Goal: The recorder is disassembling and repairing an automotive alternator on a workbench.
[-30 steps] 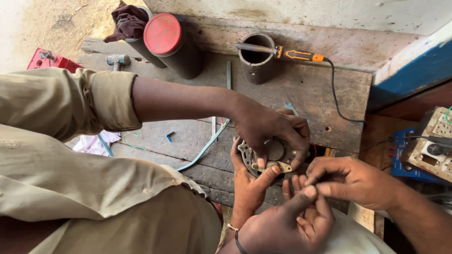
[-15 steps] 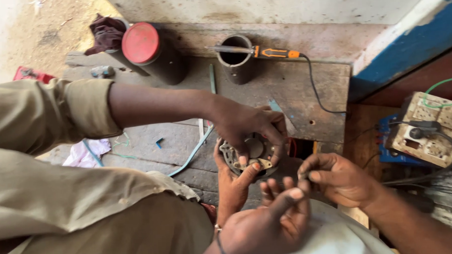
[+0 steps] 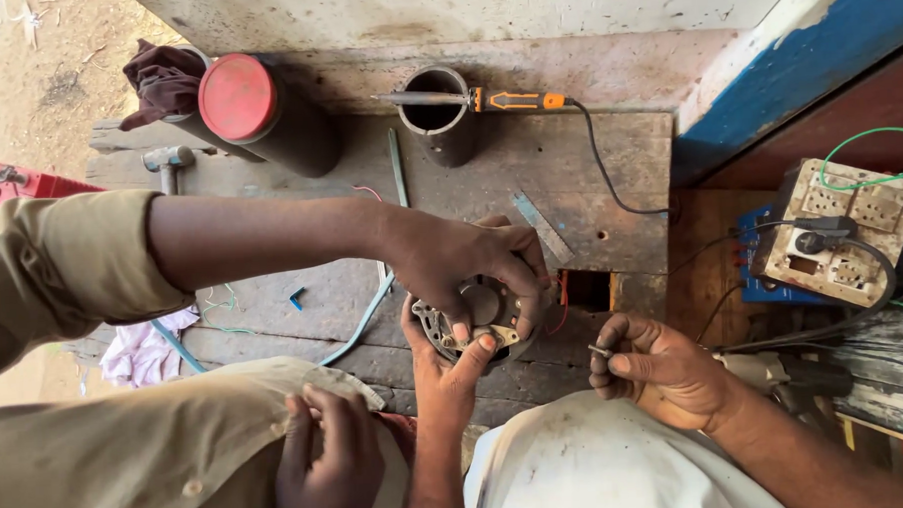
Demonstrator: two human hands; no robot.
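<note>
A small metal pin (image 3: pixel 600 351), grey and short, sits right of centre, pinched between the thumb and fingertips of the right hand (image 3: pixel 661 369). It lies roughly level and points left toward a round motor part (image 3: pixel 485 308) held by a co-worker's hands. The pin's far end is hidden. The left hand (image 3: pixel 329 459) rests on a khaki trouser leg (image 3: pixel 179 464) with its fingers loosely spread.

A small grey metal pin (image 3: pixel 600 351) sticks out sideways between the thumb and first finger of the right hand (image 3: pixel 661 372). It is short and thin. Just past those fingertips is a round metal motor part (image 3: pixel 485 308), dirty, with a hole in its middle. Another person's fingers (image 3: pixel 525 281) curl over its top, and a thumb (image 3: pixel 480 345) presses its bottom edge.
</note>
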